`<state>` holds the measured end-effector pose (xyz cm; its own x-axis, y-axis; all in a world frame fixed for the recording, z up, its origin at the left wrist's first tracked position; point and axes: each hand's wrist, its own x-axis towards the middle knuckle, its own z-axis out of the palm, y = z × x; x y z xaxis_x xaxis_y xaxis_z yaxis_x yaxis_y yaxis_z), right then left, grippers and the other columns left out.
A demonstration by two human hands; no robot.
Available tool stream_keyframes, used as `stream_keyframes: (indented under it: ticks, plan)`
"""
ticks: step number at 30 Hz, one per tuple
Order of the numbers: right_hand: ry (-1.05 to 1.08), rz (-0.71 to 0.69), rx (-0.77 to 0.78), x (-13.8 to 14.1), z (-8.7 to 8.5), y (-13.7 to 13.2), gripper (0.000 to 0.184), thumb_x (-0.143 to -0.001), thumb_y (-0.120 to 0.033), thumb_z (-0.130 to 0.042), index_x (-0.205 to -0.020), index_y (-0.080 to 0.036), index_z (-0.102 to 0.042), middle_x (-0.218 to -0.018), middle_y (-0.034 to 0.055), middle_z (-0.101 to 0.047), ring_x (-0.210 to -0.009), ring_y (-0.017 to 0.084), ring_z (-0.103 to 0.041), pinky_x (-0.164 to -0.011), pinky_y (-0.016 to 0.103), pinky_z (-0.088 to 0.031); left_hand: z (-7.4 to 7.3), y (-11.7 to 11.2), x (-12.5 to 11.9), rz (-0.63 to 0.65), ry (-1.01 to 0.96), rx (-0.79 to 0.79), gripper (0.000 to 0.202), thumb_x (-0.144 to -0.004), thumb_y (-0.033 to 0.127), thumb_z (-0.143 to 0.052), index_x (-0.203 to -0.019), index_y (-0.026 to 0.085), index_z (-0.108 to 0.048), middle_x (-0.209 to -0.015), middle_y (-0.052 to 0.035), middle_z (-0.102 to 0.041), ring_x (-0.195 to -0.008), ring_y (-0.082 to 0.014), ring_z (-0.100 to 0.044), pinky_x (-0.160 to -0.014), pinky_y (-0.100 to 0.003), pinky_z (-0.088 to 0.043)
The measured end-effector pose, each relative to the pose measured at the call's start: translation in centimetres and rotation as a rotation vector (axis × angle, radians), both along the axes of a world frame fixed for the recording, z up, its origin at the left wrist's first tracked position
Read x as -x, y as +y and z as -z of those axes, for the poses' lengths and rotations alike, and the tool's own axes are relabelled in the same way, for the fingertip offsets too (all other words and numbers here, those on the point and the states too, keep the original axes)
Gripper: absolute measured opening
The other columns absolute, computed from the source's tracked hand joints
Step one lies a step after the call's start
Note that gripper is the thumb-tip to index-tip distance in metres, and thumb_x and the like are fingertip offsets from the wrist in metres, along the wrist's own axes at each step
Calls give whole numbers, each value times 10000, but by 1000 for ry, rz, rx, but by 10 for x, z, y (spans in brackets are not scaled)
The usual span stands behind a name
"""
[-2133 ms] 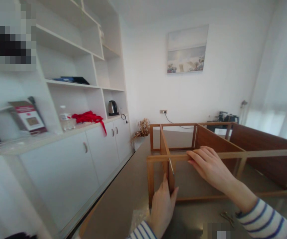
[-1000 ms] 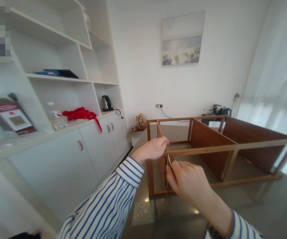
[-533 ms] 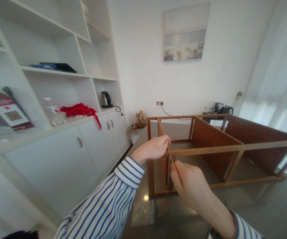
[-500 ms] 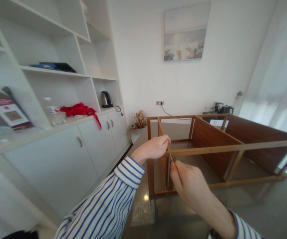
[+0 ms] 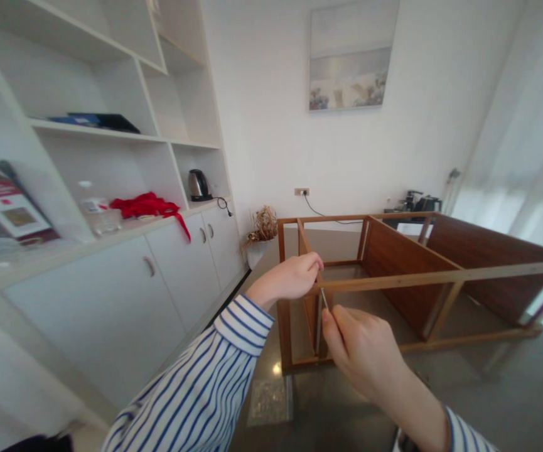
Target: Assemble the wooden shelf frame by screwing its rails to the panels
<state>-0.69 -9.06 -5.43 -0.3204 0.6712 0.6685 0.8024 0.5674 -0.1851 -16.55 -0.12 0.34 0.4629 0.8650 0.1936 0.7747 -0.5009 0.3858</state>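
Observation:
A wooden shelf frame (image 5: 393,280) lies on its side on the dark, glossy tabletop, with brown panels set across it. My left hand (image 5: 292,276) is closed over the frame's near rail, close to a crosspiece at its left end. Just below it, my right hand (image 5: 363,342) grips a screwdriver (image 5: 324,300). Only the thin metal shaft shows; the handle is hidden in my fist. Its tip meets the near rail at the joint with the crosspiece.
A clear plastic bag of small parts (image 5: 270,402) lies on the tabletop left of my right forearm. White cabinets (image 5: 106,295) line the left side, holding a red cloth (image 5: 146,206) and a kettle (image 5: 198,185). A dried plant (image 5: 264,225) stands beyond the table.
My right hand has moved very slightly, and a little more of the shaft shows. The left hand keeps its hold on the frame. The view has shifted a little.

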Motion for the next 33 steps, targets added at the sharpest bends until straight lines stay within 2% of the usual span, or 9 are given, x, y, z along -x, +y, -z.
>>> stream_keyframes:
  ticks: [4,11,21,24,29,33]
  plan:
    - [-19,-8,20,0,-1,-1,384,-948,-276,-304,-625,-193,-495,-532,6,-559,-437,111,-460,-493,287,-173,0,0,-1,-7,5,4,347,-906,323,-256,-1032,211,-559,-988,-54,-646,-894,-180,-591,-794,-297,-448]
    - [79,-85,114,3,2,2,393,-958,-257,-268,-632,-182,-476,-525,3,-537,-438,94,-445,-482,267,-190,-1,-1,0,2,4,-8,354,-909,328,-252,-1036,213,-561,-976,-49,-645,-876,-177,-588,-773,-294,-448]
    - [390,-146,313,12,11,2,383,-965,-318,-264,-628,-203,-407,-509,-37,-431,-447,83,-353,-469,247,-195,-2,-2,-2,-15,0,-1,349,-905,309,-257,-1027,208,-568,-1009,-52,-653,-908,-177,-593,-826,-298,-446]
    - [340,-137,340,10,7,0,397,-968,-337,-261,-624,-202,-406,-508,-34,-438,-451,84,-360,-481,250,-197,-3,-3,-2,-14,3,4,351,-905,311,-256,-1029,205,-566,-992,-54,-652,-901,-180,-594,-813,-301,-449]
    - [118,-65,253,5,-2,-4,390,-965,-326,-286,-640,-191,-454,-547,1,-532,-475,94,-431,-507,267,-192,-4,-2,-2,-14,-4,12,360,-908,324,-252,-1034,205,-568,-1020,-57,-651,-925,-182,-594,-843,-305,-445]
    - [67,-48,256,5,-4,-4,389,-963,-300,-286,-644,-189,-478,-553,12,-566,-471,102,-468,-497,271,-190,-3,-1,-2,-18,-9,15,358,-908,324,-255,-1031,209,-571,-1018,-51,-656,-923,-178,-595,-850,-300,-445]
